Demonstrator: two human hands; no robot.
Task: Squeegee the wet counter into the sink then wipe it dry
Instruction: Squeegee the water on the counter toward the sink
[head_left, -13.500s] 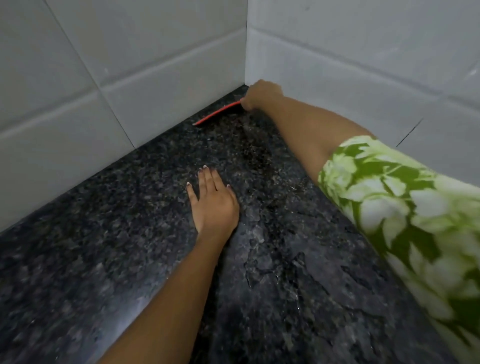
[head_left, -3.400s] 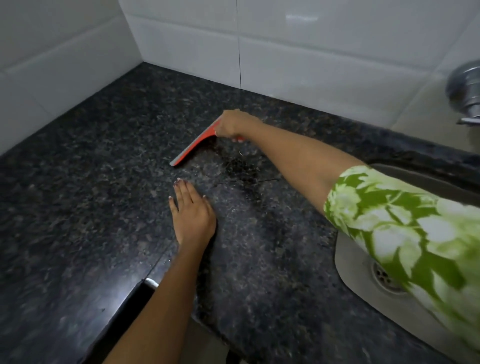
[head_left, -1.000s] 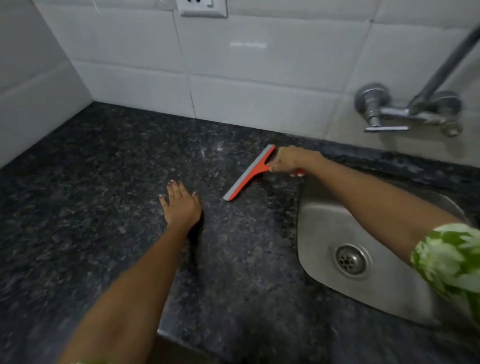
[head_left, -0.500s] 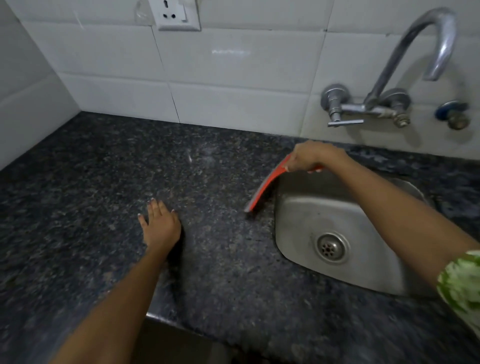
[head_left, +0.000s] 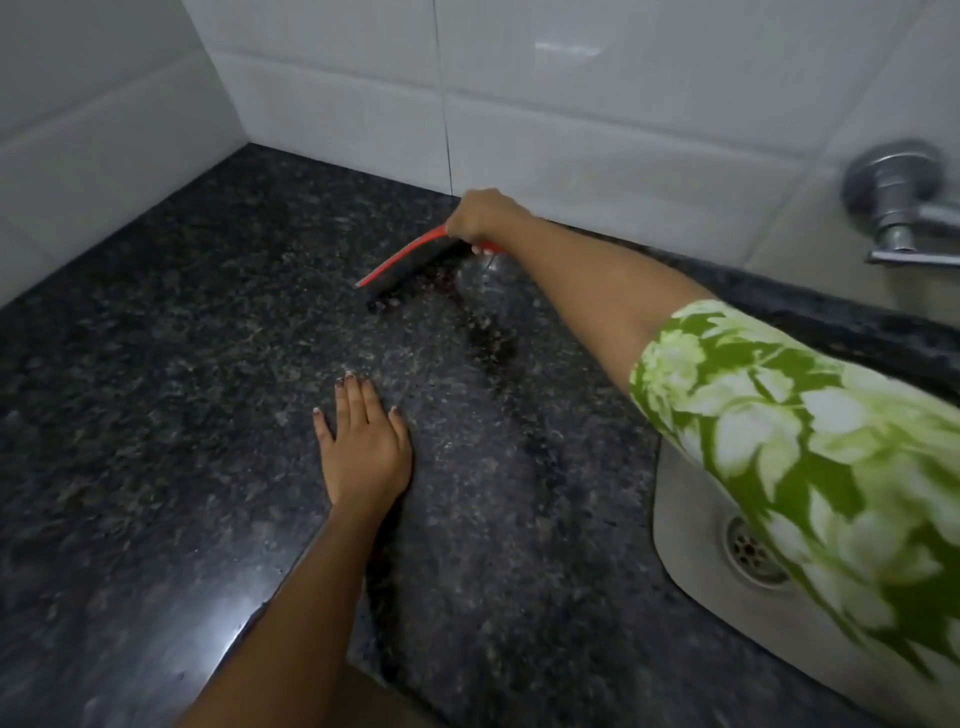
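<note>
My right hand (head_left: 480, 215) grips the handle of a red squeegee (head_left: 402, 260) at the back of the dark speckled granite counter (head_left: 156, 389), close to the tiled back wall. The blade slants down to the left and rests on the stone. Wet dark streaks trail from the blade toward the steel sink (head_left: 685, 525) at the right, where the drain (head_left: 750, 553) shows under my green flowered sleeve. My left hand (head_left: 363, 447) lies flat, palm down, fingers together, in the middle of the counter.
White tiled walls (head_left: 337, 83) meet in a corner at the upper left. A chrome tap valve (head_left: 893, 192) sticks out of the wall above the sink at the right. The counter's front edge (head_left: 322, 654) runs across the bottom.
My right hand has carried the squeegee from the sink's left rim back across the counter to the wall side. The view swung left and down. My left hand stays flat on the counter.
</note>
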